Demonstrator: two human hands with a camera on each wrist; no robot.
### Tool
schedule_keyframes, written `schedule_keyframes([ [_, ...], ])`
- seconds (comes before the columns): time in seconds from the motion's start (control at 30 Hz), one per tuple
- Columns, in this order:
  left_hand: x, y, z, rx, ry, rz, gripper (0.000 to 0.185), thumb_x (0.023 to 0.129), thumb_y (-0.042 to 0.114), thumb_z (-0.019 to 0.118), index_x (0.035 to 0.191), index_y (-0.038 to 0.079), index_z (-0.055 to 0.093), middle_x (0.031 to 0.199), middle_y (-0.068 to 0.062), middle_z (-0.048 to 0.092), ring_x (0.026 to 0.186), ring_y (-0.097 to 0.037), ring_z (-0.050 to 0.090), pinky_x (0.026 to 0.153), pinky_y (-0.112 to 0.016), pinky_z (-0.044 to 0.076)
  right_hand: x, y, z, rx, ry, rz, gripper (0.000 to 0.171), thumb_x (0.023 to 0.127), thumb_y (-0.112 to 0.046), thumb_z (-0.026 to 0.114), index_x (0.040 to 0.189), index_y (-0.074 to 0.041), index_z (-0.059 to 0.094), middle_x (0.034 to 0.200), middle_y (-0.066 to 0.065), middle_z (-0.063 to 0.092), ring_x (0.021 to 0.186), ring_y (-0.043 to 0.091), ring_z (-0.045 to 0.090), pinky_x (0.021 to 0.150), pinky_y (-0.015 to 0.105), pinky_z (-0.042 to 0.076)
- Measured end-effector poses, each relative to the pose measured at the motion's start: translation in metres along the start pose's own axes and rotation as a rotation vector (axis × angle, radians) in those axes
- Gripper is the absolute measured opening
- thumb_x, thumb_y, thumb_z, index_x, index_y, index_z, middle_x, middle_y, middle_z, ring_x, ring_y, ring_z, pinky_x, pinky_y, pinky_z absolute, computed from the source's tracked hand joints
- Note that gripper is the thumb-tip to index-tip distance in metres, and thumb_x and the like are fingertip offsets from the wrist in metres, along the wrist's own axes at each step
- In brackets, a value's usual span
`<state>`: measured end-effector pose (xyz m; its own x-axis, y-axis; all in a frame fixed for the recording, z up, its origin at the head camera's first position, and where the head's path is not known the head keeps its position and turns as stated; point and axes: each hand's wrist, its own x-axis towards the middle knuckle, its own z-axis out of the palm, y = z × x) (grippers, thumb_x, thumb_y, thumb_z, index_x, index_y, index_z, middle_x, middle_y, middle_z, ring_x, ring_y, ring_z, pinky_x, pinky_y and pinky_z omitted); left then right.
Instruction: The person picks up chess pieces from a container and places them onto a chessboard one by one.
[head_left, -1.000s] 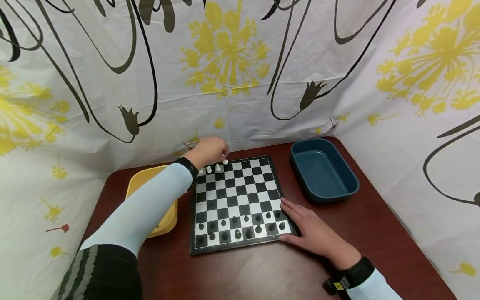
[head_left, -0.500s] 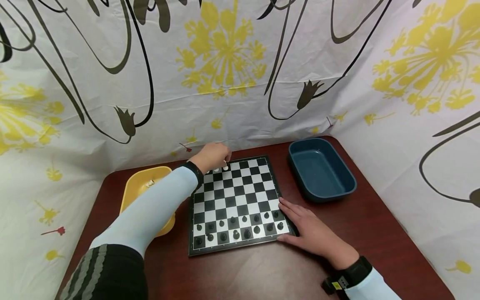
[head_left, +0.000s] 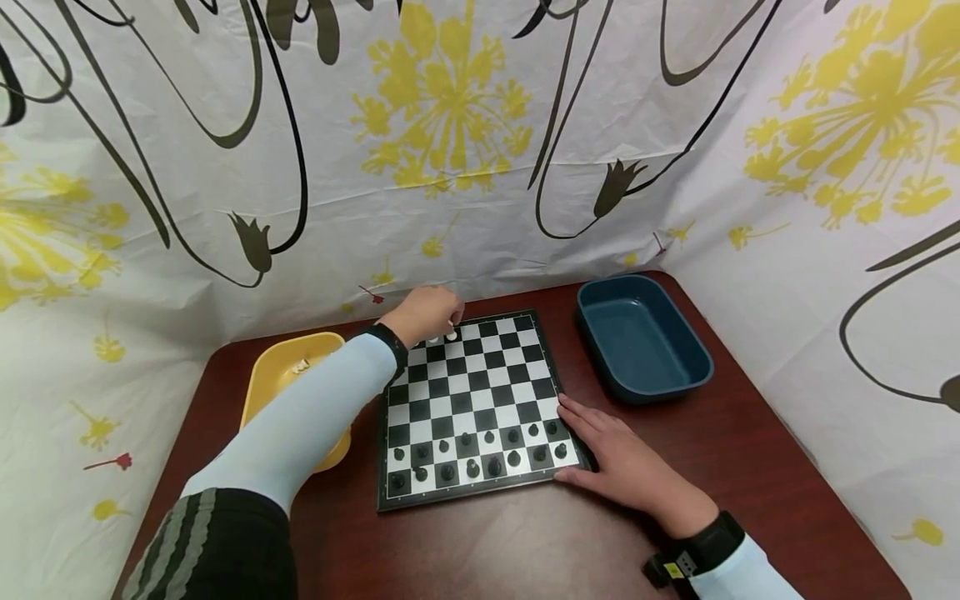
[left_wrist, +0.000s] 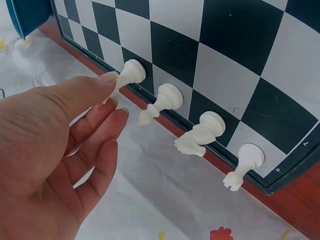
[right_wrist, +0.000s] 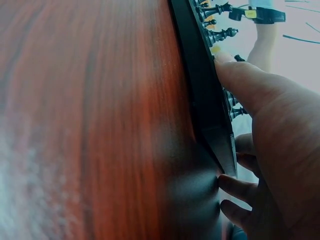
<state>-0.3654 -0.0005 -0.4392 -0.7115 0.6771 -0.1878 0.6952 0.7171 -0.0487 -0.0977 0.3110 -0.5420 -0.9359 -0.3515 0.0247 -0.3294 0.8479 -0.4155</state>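
Observation:
At the far left edge of the chessboard (head_left: 482, 379), my left hand (head_left: 422, 313) pinches a white chess piece (left_wrist: 133, 72) between thumb and fingers. Its base sits on a dark square, and the fingertips cover its top. Beside it along the same row stand a white bishop (left_wrist: 169, 97), a white knight (left_wrist: 200, 134) and a white rook (left_wrist: 245, 163). My right hand (head_left: 626, 463) rests on the board's near right corner, thumb at the front edge and fingers along the right side. Black chess pieces (head_left: 494, 467) fill the two nearest rows.
A yellow tray (head_left: 258, 379) with some white pieces lies left of the board, partly hidden under my left forearm. On the right stands a dark blue tray (head_left: 645, 342). The wooden table (head_left: 517, 542) meets a patterned cloth (head_left: 480, 242) behind and at the sides.
My left hand has lowered slightly and come nearer the board with the white chess piece, then stayed put over the last half second. My right hand keeps its place at the corner.

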Motion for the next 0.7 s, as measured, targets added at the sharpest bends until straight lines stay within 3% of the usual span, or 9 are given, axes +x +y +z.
schedule_keyframes([
  [0.2,-0.001,-0.002,0.003,-0.015,-0.005,-0.012,0.008,0.102,0.020,0.082,0.102,0.018,0.075,0.100,0.002,0.072,0.092,-0.020,0.066,0.086,-0.042,0.056,0.000,-0.001,0.000,-0.003,0.001,0.004,0.103,0.094,-0.075,0.075,0.172,-0.018,0.040,0.181,-0.007,0.029,0.159,0.028,0.041,0.122,0.063,0.040],
  [0.4,-0.015,-0.011,-0.001,-0.077,-0.004,-0.032,0.017,0.104,0.026,0.081,0.116,0.015,0.077,0.107,-0.001,0.073,0.093,-0.020,0.067,0.088,-0.043,0.057,0.002,-0.003,0.001,0.000,-0.003,-0.006,0.102,0.094,-0.074,0.075,0.172,-0.018,0.040,0.181,-0.006,0.029,0.159,0.029,0.042,0.122,0.064,0.039],
  [0.53,-0.035,-0.025,-0.005,-0.112,0.032,-0.066,0.022,0.106,0.029,0.078,0.122,0.014,0.076,0.107,-0.001,0.073,0.091,-0.019,0.068,0.087,-0.043,0.059,0.003,-0.002,0.002,0.003,-0.002,-0.011,0.102,0.094,-0.074,0.075,0.173,-0.018,0.040,0.181,-0.006,0.029,0.158,0.029,0.042,0.122,0.064,0.040],
  [0.7,-0.075,-0.048,-0.008,-0.167,0.109,-0.110,0.020,0.106,0.030,0.076,0.117,0.013,0.077,0.105,-0.002,0.075,0.093,-0.021,0.070,0.088,-0.046,0.059,0.002,0.000,0.003,-0.003,0.006,-0.012,0.102,0.094,-0.073,0.075,0.172,-0.017,0.041,0.181,-0.005,0.030,0.158,0.030,0.043,0.122,0.063,0.040],
])
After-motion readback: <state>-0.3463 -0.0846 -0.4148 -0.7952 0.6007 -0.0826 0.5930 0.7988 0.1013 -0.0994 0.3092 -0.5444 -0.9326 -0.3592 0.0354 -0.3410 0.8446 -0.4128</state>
